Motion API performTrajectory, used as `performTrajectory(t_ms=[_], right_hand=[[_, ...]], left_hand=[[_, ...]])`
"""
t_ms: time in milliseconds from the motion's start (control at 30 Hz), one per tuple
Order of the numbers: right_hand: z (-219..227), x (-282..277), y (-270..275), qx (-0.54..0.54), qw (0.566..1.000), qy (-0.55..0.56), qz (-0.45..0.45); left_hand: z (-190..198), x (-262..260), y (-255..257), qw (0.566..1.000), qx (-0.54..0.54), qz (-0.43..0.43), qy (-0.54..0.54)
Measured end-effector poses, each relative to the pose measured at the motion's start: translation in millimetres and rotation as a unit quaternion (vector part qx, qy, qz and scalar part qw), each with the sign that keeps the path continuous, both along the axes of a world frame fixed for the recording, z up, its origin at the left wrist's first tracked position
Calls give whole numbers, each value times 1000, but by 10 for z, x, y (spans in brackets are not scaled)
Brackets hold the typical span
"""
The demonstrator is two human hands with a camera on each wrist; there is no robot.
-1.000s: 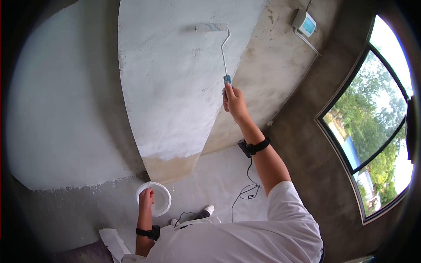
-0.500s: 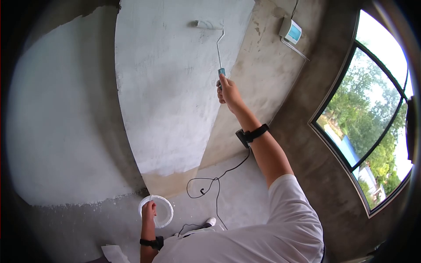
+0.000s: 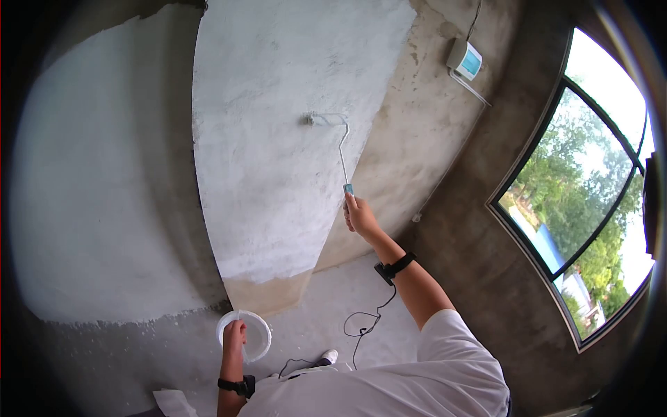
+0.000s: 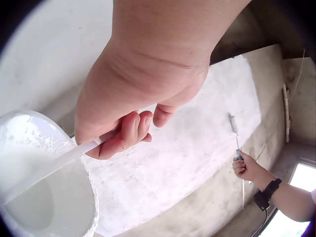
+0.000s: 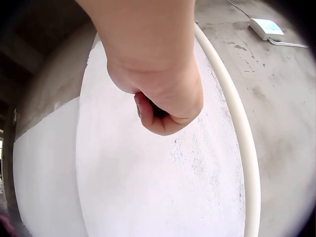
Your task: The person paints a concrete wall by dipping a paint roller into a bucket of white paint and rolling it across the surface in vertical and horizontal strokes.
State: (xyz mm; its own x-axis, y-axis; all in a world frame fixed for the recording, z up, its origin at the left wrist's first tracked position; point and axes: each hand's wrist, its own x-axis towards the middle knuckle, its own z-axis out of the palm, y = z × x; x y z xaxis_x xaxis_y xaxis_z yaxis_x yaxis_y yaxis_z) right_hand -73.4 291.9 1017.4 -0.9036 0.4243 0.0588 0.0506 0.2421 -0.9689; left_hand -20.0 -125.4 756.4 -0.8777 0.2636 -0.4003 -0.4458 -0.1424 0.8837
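In the head view my right hand (image 3: 361,215) grips the blue-green handle of a paint roller (image 3: 326,119), whose head lies against the white-painted panel (image 3: 271,167). The right wrist view shows the curled fingers of my right hand (image 5: 160,111); the roller is hidden there. Low on the left, my left hand (image 3: 234,335) holds a white bucket (image 3: 265,340) by its handle. In the left wrist view the fingers of my left hand (image 4: 128,123) curl round the bucket's pale handle (image 4: 54,165), and whitish paint shows inside the bucket (image 4: 94,197).
A window (image 3: 577,181) fills the right side, with a white wall box (image 3: 464,60) left of it. Unpainted beige surface borders the panel. A black cable (image 3: 363,331) hangs from the right wrist strap. White sheets (image 3: 174,403) lie at bottom left. A pale pipe (image 5: 242,123) runs beside the panel.
My right hand has moved down with the roller, which is now lower on the panel. My left hand still holds the bucket. The head view has shifted a little.
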Motion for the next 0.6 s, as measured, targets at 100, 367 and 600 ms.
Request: performTrajectory(t_ms=[100, 367, 600], right_hand=[[-151, 90, 50, -16, 1000, -17, 10], [153, 210, 28, -47, 997, 22, 60], [1294, -228, -476, 58, 982, 155, 94]], left_hand=[[-22, 0, -12, 1000, -3, -1, 7], [-39, 57, -62, 1000, 13, 19, -3], [15, 100, -83, 1000, -9, 26, 6]])
